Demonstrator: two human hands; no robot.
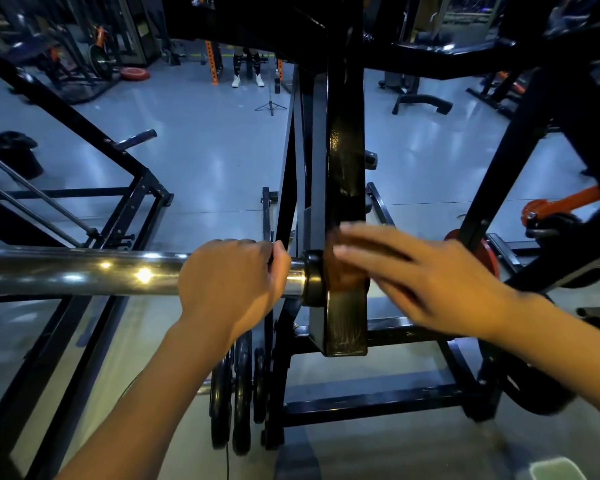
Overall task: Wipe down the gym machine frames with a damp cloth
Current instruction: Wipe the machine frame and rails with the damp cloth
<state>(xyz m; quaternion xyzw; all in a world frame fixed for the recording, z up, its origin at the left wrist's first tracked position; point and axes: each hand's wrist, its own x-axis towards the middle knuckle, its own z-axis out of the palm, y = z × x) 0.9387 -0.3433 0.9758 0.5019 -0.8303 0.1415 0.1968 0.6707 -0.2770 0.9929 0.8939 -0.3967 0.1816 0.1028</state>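
At far left we see a chrome bar (pixel 84 271) running toward the middle, where our left hand (pixel 232 282) wraps it, the grip closed around the metal just beside a black collar (pixel 310 275). Below hang black weight plates (pixel 238 393). Next comes the black machine frame (pixel 347 161), an upright painted beam. Our right hand (pixel 426 275), blurred, lies with straight fingers against that beam, its grip open. We cannot make out any cloth under it.
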